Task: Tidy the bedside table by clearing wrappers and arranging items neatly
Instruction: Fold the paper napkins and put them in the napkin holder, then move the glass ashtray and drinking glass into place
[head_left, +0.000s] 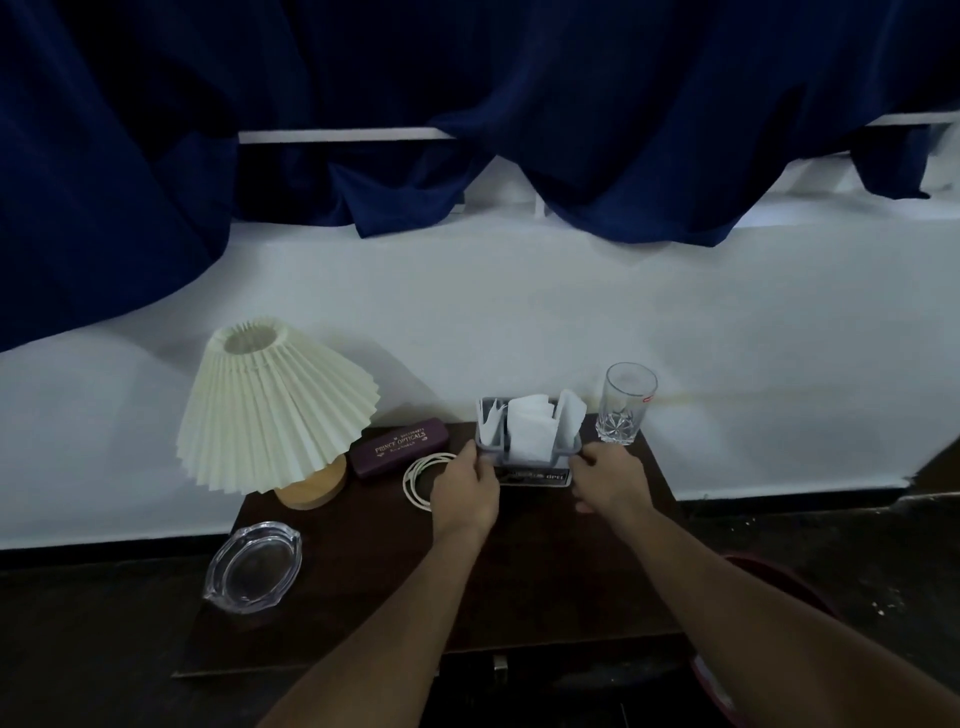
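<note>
Grey plastic formed the one small caddy (527, 447), which stood at the far middle of the dark wooden bedside table (363, 582) and held several crumpled white tissues (530, 428) poking above its rim. Two bare hands met it: the left hand (465, 491) had its fingers curled against the caddy's left end, and the right hand (610, 480) pinched the right end, so both gripped it from either side. Just near of the caddy lay one dark flat item (535, 475) whose label was mostly hidden; only letters like "OPEL" showed. Left of the left hand lay one coiled white cable (418, 478), and beyond it one maroon spectacle case (397, 447) printed "PRINCE OPTICALS" in gold. One lamp (275, 410) with a cream pleated shade and a wooden base stood at the far left. One clear glass ashtray (253, 567) sat at the near left edge. One clear tumbler (626, 402) with a small red sticker stood at the far right corner.
</note>
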